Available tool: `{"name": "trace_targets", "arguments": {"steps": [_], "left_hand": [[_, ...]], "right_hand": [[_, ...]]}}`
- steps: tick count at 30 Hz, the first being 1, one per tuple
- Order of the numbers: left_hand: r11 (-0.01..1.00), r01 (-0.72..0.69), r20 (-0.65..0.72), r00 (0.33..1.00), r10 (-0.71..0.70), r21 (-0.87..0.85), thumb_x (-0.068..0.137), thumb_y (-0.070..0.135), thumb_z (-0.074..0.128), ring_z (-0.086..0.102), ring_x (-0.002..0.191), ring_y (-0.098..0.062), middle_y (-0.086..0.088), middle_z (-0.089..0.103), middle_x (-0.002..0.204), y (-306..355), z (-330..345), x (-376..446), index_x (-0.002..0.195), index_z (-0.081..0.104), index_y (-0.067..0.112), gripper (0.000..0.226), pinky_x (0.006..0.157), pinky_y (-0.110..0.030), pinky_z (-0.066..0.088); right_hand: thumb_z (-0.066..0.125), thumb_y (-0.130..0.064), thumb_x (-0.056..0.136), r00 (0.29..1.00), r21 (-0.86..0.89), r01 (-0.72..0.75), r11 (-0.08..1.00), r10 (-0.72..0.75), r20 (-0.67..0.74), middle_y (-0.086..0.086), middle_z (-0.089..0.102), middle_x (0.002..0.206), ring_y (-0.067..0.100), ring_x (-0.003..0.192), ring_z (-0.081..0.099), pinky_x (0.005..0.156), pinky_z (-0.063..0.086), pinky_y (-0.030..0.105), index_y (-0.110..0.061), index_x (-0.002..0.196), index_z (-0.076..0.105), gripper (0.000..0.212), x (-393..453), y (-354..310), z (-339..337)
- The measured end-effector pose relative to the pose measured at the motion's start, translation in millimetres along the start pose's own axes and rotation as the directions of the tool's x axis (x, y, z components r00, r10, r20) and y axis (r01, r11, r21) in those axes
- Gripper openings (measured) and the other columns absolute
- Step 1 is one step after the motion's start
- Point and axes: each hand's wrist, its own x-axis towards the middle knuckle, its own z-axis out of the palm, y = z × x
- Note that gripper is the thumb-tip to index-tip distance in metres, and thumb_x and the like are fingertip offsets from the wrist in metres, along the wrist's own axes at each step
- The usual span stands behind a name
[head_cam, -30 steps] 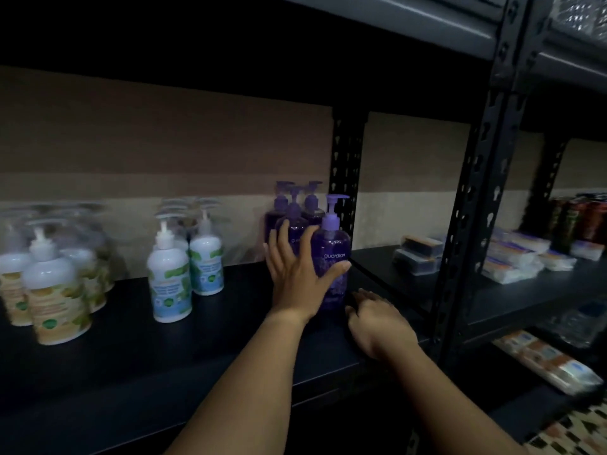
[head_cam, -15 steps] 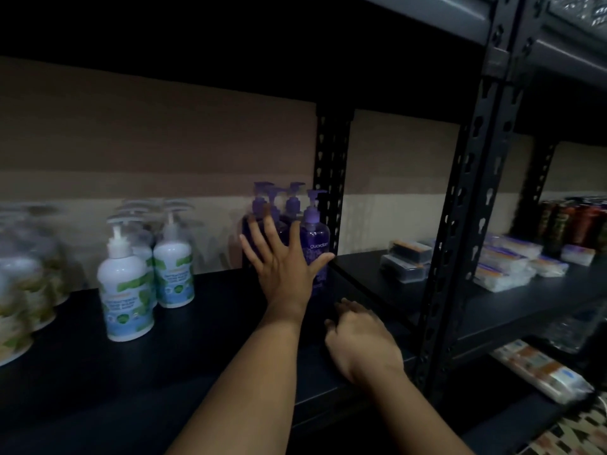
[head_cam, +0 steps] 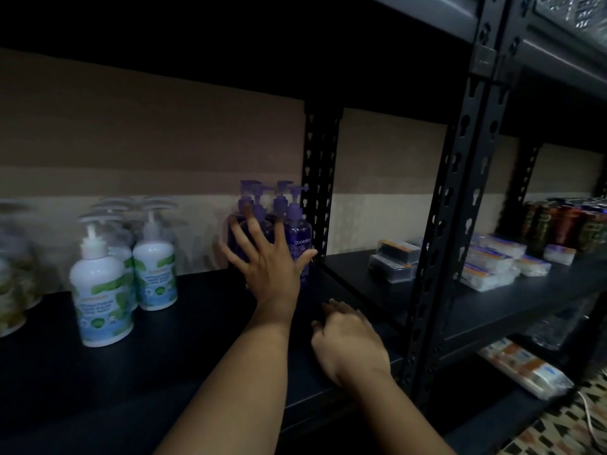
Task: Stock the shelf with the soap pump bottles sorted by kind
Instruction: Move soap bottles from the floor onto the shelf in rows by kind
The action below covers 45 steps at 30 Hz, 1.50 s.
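The left hand [head_cam: 267,257] is the working grip. It is spread wide, fingers straight, holding nothing; the palm faces the purple pump bottles [head_cam: 297,231] and appears to press against the front of the cluster. The thumb lies across the lower body of the nearest bottle, the one with a legible label.

The purple cluster stands upright at the right end of the shelf [head_cam: 197,339], just beside the perforated rear upright [head_cam: 320,178]. Each bottle's long axis is vertical, pump heads on top. The cluster lies directly beyond the left palm, toward the back wall, so any further push runs straight rearward.

The right hand [head_cam: 349,343] rests on the shelf near its front edge, fingers loosely bent, holding nothing. It is farther from the cluster than the left.

The white pump bottles [head_cam: 124,280] stand well apart to the left, as a separate group.
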Motion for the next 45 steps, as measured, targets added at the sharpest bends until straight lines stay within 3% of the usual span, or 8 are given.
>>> {"name": "trace_targets", "arguments": {"steps": [9, 17, 21, 25, 31, 37, 40, 45], "left_hand": [[1.0, -0.028, 0.023, 0.999, 0.028, -0.004, 0.076, 0.091, 0.045, 0.004, 0.153, -0.049, -0.025, 0.012, 0.166, -5.0, 0.6, 0.9, 0.156, 0.037, 0.03, 0.101, 0.117, -0.076, 0.013], [0.984, -0.122, -0.005, 0.992, 0.123, -0.127, 0.08, 0.078, 0.063, 0.01, 0.154, -0.045, -0.023, 0.015, 0.163, -21.1, -16.9, -7.2, 0.154, 0.035, 0.033, 0.092, 0.117, -0.072, 0.012], [0.934, -0.206, -0.012, 0.977, 0.212, -0.292, 0.084, 0.066, 0.065, 0.019, 0.152, -0.038, -0.014, 0.025, 0.162, -38.1, -46.9, -19.1, 0.15, 0.044, 0.033, 0.077, 0.118, -0.064, 0.016], [0.854, -0.206, 0.188, 0.925, 0.329, -0.478, 0.088, 0.045, 0.073, 0.034, 0.141, -0.025, 0.002, 0.044, 0.146, -61.0, -87.4, -38.3, 0.143, 0.048, 0.032, 0.062, 0.118, -0.051, 0.028], [0.739, -0.044, 0.292, 0.902, 0.319, -0.673, 0.091, 0.021, 0.075, 0.06, 0.095, -0.008, 0.009, 0.065, 0.104, -88.6, -160.9, -82.9, 0.118, 0.064, 0.025, 0.029, 0.089, -0.03, 0.051], [0.662, 0.066, 0.363, 0.874, 0.323, -0.747, 0.09, 0.009, 0.075, 0.064, 0.074, -0.014, 0.009, 0.067, 0.09, -124.4, -250.2, -172.1, 0.11, 0.068, 0.022, 0.024, 0.066, -0.012, 0.046], [0.745, 0.158, 0.511, 0.815, 0.273, -0.649, 0.093, 0.014, 0.074, 0.064, 0.08, -0.012, 0.013, 0.067, 0.093, -164.7, -277.8, -222.8, 0.113, 0.067, 0.027, 0.024, 0.068, -0.01, 0.045], [0.864, 0.344, 0.783, 0.616, 0.088, -0.367, 0.098, 0.018, 0.068, 0.064, 0.084, -0.007, 0.013, 0.067, 0.095, -247.9, -300.6, -293.3, 0.114, 0.063, 0.034, 0.023, 0.075, -0.022, 0.055]], "right_hand": [[0.036, -0.037, 0.108, 1.0, 0.011, -0.003, 1.0, 0.004, -0.012, 0.0, 0.028, 0.168, 0.018, 0.155, 0.022, 0.126, 0.012, 0.032, -0.018, 0.157, 0.038, 0.053, -2.2, 0.6, 0.9], [0.038, -0.036, 0.108, 1.0, 0.031, -0.009, 0.999, 0.009, -0.009, -0.001, 0.033, 0.165, 0.018, 0.153, 0.026, 0.125, 0.019, 0.033, -0.019, 0.153, 0.045, 0.048, -5.0, -2.0, -2.4], [0.042, -0.04, 0.106, 0.995, 0.04, -0.058, 0.998, 0.061, -0.075, 0.004, 0.059, 0.138, 0.026, 0.129, 0.053, 0.102, 0.044, 0.035, -0.02, 0.13, 0.062, 0.036, -12.0, -5.3, 1.2], [0.045, -0.038, 0.106, 0.985, 0.014, -0.101, 0.995, 0.102, -0.139, 0.008, 0.065, 0.122, 0.03, 0.116, 0.062, 0.084, 0.049, 0.034, -0.017, 0.12, 0.066, 0.033, -28.2, -14.0, 3.1], [0.045, -0.027, 0.108, 0.971, 0.032, -0.027, 0.999, 0.033, -0.235, 0.009, 0.065, 0.12, 0.026, 0.113, 0.06, 0.088, 0.05, 0.034, -0.017, 0.125, 0.067, 0.029, -94.9, -41.4, 2.8], [0.06, -0.017, 0.099, 0.914, 0.315, 0.206, 0.927, -0.067, -0.401, -0.003, 0.068, 0.119, 0.017, 0.116, 0.049, 0.087, 0.049, 0.028, -0.017, 0.121, 0.072, 0.025, -175.8, -61.7, 41.5], [0.062, -0.016, 0.099, 0.941, 0.348, 0.212, 0.913, -0.095, -0.325, -0.003, 0.066, 0.126, 0.017, 0.122, 0.05, 0.094, 0.045, 0.025, -0.017, 0.127, 0.069, 0.029, -212.6, -68.8, 70.3], [0.064, -0.018, 0.1, 0.995, 0.389, 0.047, 0.92, -0.075, 0.058, 0.0, 0.065, 0.132, 0.018, 0.117, 0.063, 0.091, 0.052, 0.03, -0.019, 0.132, 0.066, 0.033, -256.3, -78.5, 135.3]]}}
